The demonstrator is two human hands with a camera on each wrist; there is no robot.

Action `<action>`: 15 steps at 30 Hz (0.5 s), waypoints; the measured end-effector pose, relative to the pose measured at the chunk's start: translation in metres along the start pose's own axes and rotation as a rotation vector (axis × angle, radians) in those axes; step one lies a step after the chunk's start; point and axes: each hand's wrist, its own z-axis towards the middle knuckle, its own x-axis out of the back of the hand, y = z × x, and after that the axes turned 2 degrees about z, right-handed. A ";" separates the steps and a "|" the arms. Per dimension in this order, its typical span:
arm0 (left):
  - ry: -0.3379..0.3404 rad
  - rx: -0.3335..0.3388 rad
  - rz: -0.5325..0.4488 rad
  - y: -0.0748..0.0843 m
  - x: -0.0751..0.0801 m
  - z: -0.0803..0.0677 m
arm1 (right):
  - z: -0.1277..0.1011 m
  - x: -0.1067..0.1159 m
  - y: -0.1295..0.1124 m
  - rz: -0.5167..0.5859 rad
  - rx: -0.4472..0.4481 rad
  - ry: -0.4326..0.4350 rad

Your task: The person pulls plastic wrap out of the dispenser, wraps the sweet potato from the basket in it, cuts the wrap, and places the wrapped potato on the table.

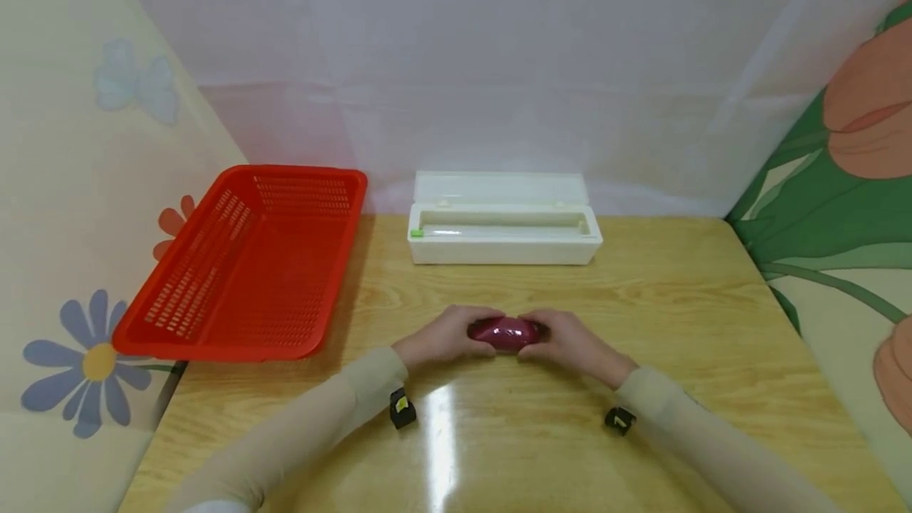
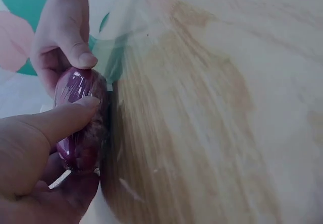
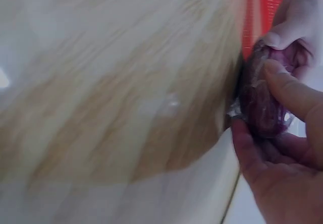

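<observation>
A dark purple, oblong vegetable point(image 1: 508, 332), wrapped in shiny cling film, is held between both hands over the middle of the table; its exact kind is unclear. The left hand point(image 1: 456, 333) grips its left end, and the right hand point(image 1: 570, 343) grips the right end. In the left wrist view, the left thumb lies across the wrapped vegetable point(image 2: 75, 90), with fingers curled below. Seen from the right wrist, the right thumb presses on the film while the fingers go under the vegetable point(image 3: 257, 103). A crumpled film edge shows near the right fingertips.
A white cling film dispenser point(image 1: 506, 252) with its lid raised and a green slider point(image 1: 417, 233) stands at the back of the wooden table point(image 1: 684, 299). To the left is a red slotted basket point(image 1: 278, 283). Patterned cloths hang at both sides.
</observation>
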 end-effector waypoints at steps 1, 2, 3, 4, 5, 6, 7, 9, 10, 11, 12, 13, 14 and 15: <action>0.000 -0.001 0.012 0.001 0.000 -0.001 | 0.001 0.000 0.001 0.021 -0.014 -0.003; 0.001 0.000 0.026 0.003 0.000 -0.001 | 0.001 0.000 0.002 0.025 -0.010 -0.005; 0.003 0.001 0.039 0.005 0.000 -0.002 | 0.002 0.000 0.002 0.032 -0.005 -0.012; 0.006 0.000 0.049 0.006 0.000 -0.004 | 0.002 0.001 0.002 0.037 0.002 -0.019; 0.008 0.000 0.052 0.008 -0.001 -0.005 | 0.003 0.001 0.003 0.039 0.013 -0.025; 0.010 0.002 0.054 0.009 -0.001 -0.006 | 0.003 0.001 0.004 0.038 0.024 -0.030; 0.012 0.002 0.054 0.011 -0.001 -0.007 | 0.004 0.001 0.004 0.032 0.041 -0.033; 0.015 -0.001 0.062 0.012 -0.002 -0.008 | 0.004 0.001 0.005 0.020 0.059 -0.036; 0.016 -0.001 0.065 0.012 -0.002 -0.009 | 0.004 0.001 0.006 0.013 0.062 -0.040; 0.015 0.001 0.069 0.012 -0.003 -0.009 | 0.003 0.000 0.006 0.002 0.073 -0.042; 0.014 0.004 0.074 0.011 -0.003 -0.009 | 0.003 0.000 0.006 -0.005 0.078 -0.045; 0.013 0.004 0.077 0.011 -0.004 -0.008 | 0.002 0.000 0.006 -0.012 0.078 -0.051; 0.012 0.004 0.082 0.010 -0.005 -0.006 | 0.002 0.000 0.006 -0.016 0.078 -0.058; 0.014 0.004 0.084 0.010 -0.006 -0.005 | 0.001 0.001 0.006 -0.017 0.080 -0.063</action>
